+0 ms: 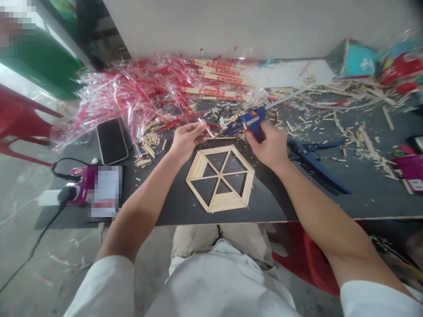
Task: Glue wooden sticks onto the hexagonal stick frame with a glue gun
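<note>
From my remote seat I am seeing 2 hands working over a dark worktop [297, 193]. The left hand [187, 140] is pinching 1 short wooden stick [205, 127] between thumb and fingertips, and the stick is pointing toward 2 o'clock. The right hand [269, 147] is wrapping tight around the grip of a blue glue gun [246, 122], whose nozzle is aiming toward 8 o'clock and sitting just beside the stick's far end. I cannot tell whether they are touching. A hexagon frame [220, 178] of glued sticks with 6 spokes is lying flat at 6 o'clock from both hands. A dark phone [111, 141] is lying at 9 o'clock from the left hand. Blue cutters [317, 163] are lying at 3 o'clock from the right hand, and crumpled wrappers [132, 92] are heaping up at 11 o'clock.
</note>
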Motion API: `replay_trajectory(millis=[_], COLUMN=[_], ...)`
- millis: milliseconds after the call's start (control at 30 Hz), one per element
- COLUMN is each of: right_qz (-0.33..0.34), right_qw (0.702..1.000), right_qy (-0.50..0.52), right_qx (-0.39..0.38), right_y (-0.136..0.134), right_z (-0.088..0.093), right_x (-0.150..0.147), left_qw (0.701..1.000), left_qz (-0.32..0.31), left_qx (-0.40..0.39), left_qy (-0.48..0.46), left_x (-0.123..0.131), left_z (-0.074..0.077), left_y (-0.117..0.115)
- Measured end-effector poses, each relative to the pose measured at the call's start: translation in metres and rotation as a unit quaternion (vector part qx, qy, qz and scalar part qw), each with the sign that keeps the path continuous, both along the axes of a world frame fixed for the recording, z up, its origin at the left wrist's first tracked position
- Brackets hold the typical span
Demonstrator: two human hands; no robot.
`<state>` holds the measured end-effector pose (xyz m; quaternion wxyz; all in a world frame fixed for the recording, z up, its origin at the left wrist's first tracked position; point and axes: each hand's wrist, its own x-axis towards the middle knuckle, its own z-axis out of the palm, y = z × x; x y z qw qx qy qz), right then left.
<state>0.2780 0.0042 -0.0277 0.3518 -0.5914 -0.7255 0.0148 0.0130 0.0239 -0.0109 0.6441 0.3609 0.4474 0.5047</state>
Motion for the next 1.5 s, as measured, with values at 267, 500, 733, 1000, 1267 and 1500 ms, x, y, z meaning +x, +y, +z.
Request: replay_trajectory(millis=[267,500,733,1000,1267,1500], right_qz=[-0.01,-0.049,-0.1,0.074,0.195,0.175], right_qw=[1.0,0.998,0.995,0.993,0.956,0.955], right_qy=[-0.014,-0.029,0.007,0.079,0.215,0.235], right_qx=[-0.002,-0.019,0.025,0.052,-0.032,-0.052], right_y=[-0.001,0.004,0.026,-0.013,-0.039,-0.039], right_z=[-0.001,-0.005,-0.025,0.02,0.018,0.019], right_x=[0.0,0.006,0.038,-0.003,-0.042,-0.041], left_qw=[1.0,1.0,0.999,0.986,0.967,0.962], left_qz=[0.002,-0.002,-0.02,-0.09,-0.12,-0.119], left_qx=[0.004,0.014,0.041,0.127,0.199,0.203], left_qy=[0.0,0.003,0.007,0.059,0.099,0.137], left_x=[0.0,0.001,0.0,0.012,0.015,0.017], left_z=[0.0,0.0,0.002,0.003,0.011,0.016], left_y=[0.0,-0.001,-0.004,-0.017,-0.021,-0.024])
